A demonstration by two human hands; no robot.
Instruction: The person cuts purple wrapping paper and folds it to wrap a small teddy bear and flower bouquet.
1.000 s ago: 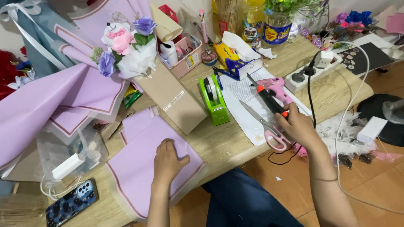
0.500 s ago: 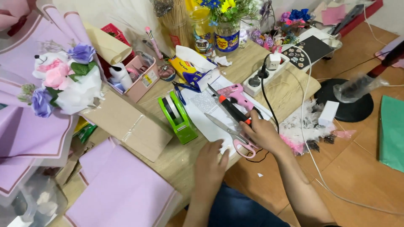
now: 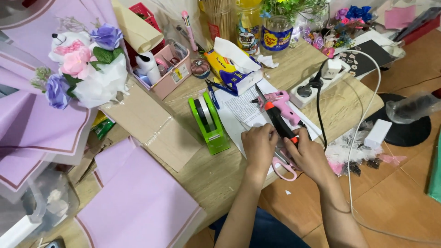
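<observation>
My left hand (image 3: 259, 147) and my right hand (image 3: 308, 155) meet at the front edge of the wooden table (image 3: 216, 179), on a printed white sheet (image 3: 239, 110). My right hand grips the near end of a black and orange hand tool (image 3: 277, 118) that points away from me. The curled fingers of my left hand press against the same end; their grip is hidden. Pink-handled scissors (image 3: 285, 167) lie under both hands. A pink glue gun (image 3: 284, 102) lies just beyond the tool.
A green tape dispenser (image 3: 209, 121) stands left of my hands, beside a cardboard box (image 3: 151, 126). Purple wrapping paper (image 3: 138, 206) covers the near left. A flower bouquet (image 3: 85, 64), pink box (image 3: 167, 69), power strip (image 3: 321, 78) and cable (image 3: 353, 151) crowd the table.
My left hand left the purple paper and moved right to join my right hand. My right hand drew back from the scissors' blades to the black and orange tool's near end.
</observation>
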